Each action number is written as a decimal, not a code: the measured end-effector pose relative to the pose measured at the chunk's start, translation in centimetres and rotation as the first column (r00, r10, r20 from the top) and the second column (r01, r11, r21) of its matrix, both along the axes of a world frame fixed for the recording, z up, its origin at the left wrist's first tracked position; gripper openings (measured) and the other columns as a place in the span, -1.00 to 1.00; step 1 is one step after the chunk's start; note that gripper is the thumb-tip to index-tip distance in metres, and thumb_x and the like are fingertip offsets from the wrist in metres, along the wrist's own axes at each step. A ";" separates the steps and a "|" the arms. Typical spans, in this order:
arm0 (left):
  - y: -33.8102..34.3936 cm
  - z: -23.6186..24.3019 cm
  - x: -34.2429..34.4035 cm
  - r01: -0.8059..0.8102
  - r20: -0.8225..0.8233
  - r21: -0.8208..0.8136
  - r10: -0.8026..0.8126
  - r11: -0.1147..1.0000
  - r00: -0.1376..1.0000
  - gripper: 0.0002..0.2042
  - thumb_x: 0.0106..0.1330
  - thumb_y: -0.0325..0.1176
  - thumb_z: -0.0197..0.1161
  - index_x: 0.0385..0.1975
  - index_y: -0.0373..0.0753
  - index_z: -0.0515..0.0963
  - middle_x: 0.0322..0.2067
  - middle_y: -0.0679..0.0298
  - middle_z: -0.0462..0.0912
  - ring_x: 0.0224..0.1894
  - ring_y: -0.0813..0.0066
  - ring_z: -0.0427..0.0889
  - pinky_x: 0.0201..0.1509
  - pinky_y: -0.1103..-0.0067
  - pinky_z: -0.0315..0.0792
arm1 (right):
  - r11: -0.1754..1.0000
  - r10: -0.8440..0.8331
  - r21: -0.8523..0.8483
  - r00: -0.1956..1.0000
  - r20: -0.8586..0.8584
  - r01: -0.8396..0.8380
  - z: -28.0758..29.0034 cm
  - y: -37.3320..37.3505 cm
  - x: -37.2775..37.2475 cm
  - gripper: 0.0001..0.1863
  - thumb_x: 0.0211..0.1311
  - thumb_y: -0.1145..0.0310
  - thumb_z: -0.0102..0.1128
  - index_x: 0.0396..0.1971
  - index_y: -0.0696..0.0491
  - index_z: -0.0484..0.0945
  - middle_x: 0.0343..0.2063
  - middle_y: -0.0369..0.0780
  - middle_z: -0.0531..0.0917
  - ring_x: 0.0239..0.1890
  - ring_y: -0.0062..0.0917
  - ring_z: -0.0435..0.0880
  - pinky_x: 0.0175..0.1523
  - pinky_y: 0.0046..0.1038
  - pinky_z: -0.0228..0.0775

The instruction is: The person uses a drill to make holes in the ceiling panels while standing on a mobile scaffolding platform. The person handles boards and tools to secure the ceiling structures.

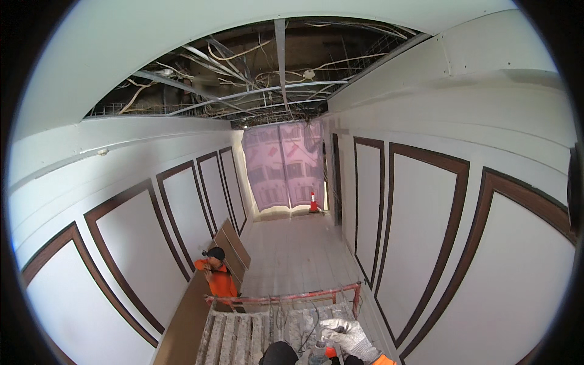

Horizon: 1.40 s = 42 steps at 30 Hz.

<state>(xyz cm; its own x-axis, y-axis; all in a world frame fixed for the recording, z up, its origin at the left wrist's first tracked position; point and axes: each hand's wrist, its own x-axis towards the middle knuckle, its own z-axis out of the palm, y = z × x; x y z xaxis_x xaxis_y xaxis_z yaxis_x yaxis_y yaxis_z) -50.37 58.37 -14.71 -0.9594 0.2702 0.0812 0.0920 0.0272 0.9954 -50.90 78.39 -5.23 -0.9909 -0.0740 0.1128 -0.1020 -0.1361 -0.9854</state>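
My right hand (351, 338), in a whitish knit work glove with an orange cuff, is at the lower edge over a scaffold platform (243, 337). Its fingers are curled together; what they hold, if anything, is too small to make out. Just left of the glove stands a greyish, partly cut-off object (318, 354) with a red-orange part (330, 352) beside it. A thin dark cord (311, 331) loops near the fingertips. My left hand does not show. A rounded black shape (279, 354) sits at the bottom edge, its kind unclear.
A red rail (286, 298) bounds the platform's far side. Below left, a person in orange (222, 281) stands by brown boards (234, 246) leaning on the wall. Cables and metal framing (261, 73) hang in the open ceiling. A traffic cone (314, 202) stands before pink sheeting (283, 164).
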 end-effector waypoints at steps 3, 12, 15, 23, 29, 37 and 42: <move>0.9 2.2 -1.9 0.019 -0.062 0.057 -0.016 0.998 0.998 -0.35 0.32 0.06 0.43 0.33 -0.15 0.49 0.04 0.19 0.70 0.07 0.34 0.68 0.17 0.44 0.57 | 0.996 -0.061 0.066 0.994 -0.087 0.067 2.3 -0.1 0.2 -0.59 0.41 0.39 0.36 0.21 0.14 0.61 -0.09 -0.25 0.78 -0.03 -0.66 0.72 0.13 -0.53 0.59; 1.5 26.1 -4.7 0.171 -0.261 0.372 -0.074 0.912 0.962 -0.61 0.31 -0.42 0.43 0.10 -0.30 0.53 -0.21 0.25 0.70 -0.14 0.57 0.71 -0.05 0.53 0.61 | 0.838 -0.049 0.324 0.653 -0.756 0.438 10.6 -0.8 0.2 -0.03 0.08 -0.08 0.61 0.41 0.10 0.39 0.17 -0.05 0.59 0.28 -0.16 0.55 0.38 -0.14 0.38; 2.5 33.7 -4.7 0.237 -0.395 0.441 -0.050 0.865 0.917 -0.63 0.31 -0.38 0.40 0.07 -0.29 0.53 -0.19 0.26 0.70 -0.13 0.53 0.71 0.00 0.52 0.61 | 0.742 -0.013 0.258 0.398 -0.917 0.619 15.8 -0.8 -0.8 0.17 -0.07 -0.19 0.65 0.46 0.13 0.28 0.33 0.02 0.45 0.37 -0.06 0.44 0.46 -0.07 0.24; 4.9 47.7 -6.4 0.468 -0.578 0.435 -0.160 0.769 0.800 -0.71 0.41 -0.21 0.34 -0.02 -0.24 0.55 -0.26 0.26 0.67 -0.25 0.47 0.70 -0.06 0.50 0.63 | 0.599 -0.005 0.065 0.084 -0.996 0.798 27.5 -0.1 -3.4 0.35 -0.26 -0.20 0.73 0.50 0.16 0.19 0.38 0.07 0.38 0.42 -0.04 0.38 0.50 -0.06 0.22; 6.3 54.0 -5.2 0.429 -0.654 0.404 -0.074 0.808 0.753 -0.72 0.43 -0.15 0.37 -0.10 -0.23 0.61 -0.28 0.39 0.67 -0.22 0.63 0.63 -0.06 0.59 0.52 | 0.584 -0.194 -0.146 -0.038 -0.980 0.799 33.2 -2.0 -4.8 0.09 0.03 0.30 0.61 0.52 0.20 0.12 0.27 0.04 0.45 0.35 -0.13 0.47 0.42 -0.19 0.34; 7.4 59.1 -4.4 0.528 -0.786 0.317 -0.093 0.788 0.612 -0.67 0.44 -0.05 0.36 -0.10 -0.21 0.59 -0.25 0.40 0.63 -0.18 0.68 0.55 -0.04 0.59 0.44 | 0.632 -0.218 -0.293 -0.197 -0.956 0.718 39.8 -1.3 -4.9 0.06 0.07 0.36 0.53 0.55 0.12 0.10 0.26 -0.01 0.43 0.31 -0.17 0.46 0.41 -0.20 0.31; 6.8 60.7 -4.3 0.494 -0.858 0.185 -0.105 0.850 0.503 -0.42 0.42 0.05 0.34 0.24 -0.22 0.43 0.04 0.24 0.55 0.13 0.50 0.49 0.30 0.46 0.35 | 0.600 -0.277 -0.372 -0.252 -0.927 0.709 43.3 -1.7 -4.6 0.11 0.02 0.31 0.59 0.56 0.11 0.09 0.30 0.01 0.43 0.35 -0.13 0.46 0.45 -0.21 0.29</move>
<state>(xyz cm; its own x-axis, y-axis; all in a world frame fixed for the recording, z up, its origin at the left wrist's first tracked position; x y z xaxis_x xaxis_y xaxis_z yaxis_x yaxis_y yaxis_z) -54.67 65.13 45.98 -0.2918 0.2886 0.9119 0.7656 -0.5009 0.4036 -55.46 76.67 38.05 0.2715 0.1453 0.9514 -0.7201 0.6865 0.1007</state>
